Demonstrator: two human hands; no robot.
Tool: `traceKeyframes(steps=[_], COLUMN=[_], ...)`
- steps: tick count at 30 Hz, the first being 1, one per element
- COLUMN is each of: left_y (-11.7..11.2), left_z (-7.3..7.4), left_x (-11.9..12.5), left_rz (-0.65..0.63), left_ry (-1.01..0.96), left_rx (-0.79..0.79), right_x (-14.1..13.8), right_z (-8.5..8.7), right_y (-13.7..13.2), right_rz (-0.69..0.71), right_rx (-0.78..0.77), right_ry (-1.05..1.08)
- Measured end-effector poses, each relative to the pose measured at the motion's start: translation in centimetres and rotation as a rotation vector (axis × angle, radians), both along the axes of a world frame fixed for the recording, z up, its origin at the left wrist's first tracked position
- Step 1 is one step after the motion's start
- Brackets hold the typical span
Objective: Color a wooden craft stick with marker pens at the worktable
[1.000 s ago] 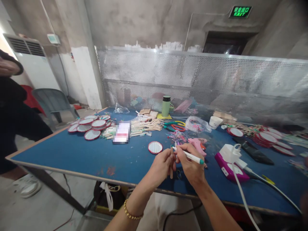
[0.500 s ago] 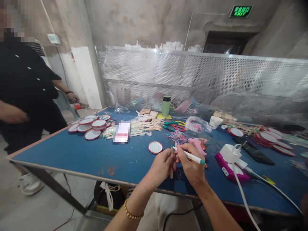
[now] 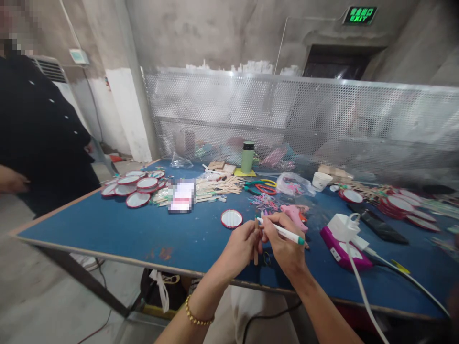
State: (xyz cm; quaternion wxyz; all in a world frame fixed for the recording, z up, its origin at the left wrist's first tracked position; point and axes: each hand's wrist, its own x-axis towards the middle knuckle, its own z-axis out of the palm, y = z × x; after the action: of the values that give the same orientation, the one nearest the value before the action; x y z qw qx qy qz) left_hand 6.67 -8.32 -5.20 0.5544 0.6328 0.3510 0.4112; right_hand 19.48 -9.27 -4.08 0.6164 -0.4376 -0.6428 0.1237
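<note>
My left hand [image 3: 242,249] pinches a flat wooden craft stick [image 3: 256,255], held upright just over the front of the blue table [image 3: 118,239]. Green colour shows at the stick's upper end. In my right hand [image 3: 287,248] is a white marker [image 3: 285,232] with a green end, its tip at the top of the stick. A round, red-rimmed jar lid [image 3: 231,219] lies beyond my left hand. Behind my right hand is a pink glue gun [image 3: 294,215]. A small thin loop [image 3: 267,259] rests on the table under my hands.
Red-rimmed lids [image 3: 137,199] pile up at left, more [image 3: 399,204] at right. Wooden sticks [image 3: 222,185], a phone [image 3: 182,196], pliers [image 3: 263,186] and a green bottle [image 3: 247,157] stand behind. A purple power strip [image 3: 344,253] trails cables at right. A person [image 3: 39,129] stands at left.
The person at left has shifted further left, and their arm has lowered. My hands, the stick and the marker look almost the same as before.
</note>
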Motion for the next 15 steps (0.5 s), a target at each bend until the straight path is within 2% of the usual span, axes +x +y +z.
traceKeyframes(steps=[15], left_y=[0.12], left_z=[-0.15], left_x=[-0.01], left_rz=[0.006], left_ry=[0.004], left_rx=[0.006], right_x=[-0.16], right_z=[-0.05], right_y=[0.01], right_rz=[0.000], right_rx=[-0.021], right_ry=[0.027])
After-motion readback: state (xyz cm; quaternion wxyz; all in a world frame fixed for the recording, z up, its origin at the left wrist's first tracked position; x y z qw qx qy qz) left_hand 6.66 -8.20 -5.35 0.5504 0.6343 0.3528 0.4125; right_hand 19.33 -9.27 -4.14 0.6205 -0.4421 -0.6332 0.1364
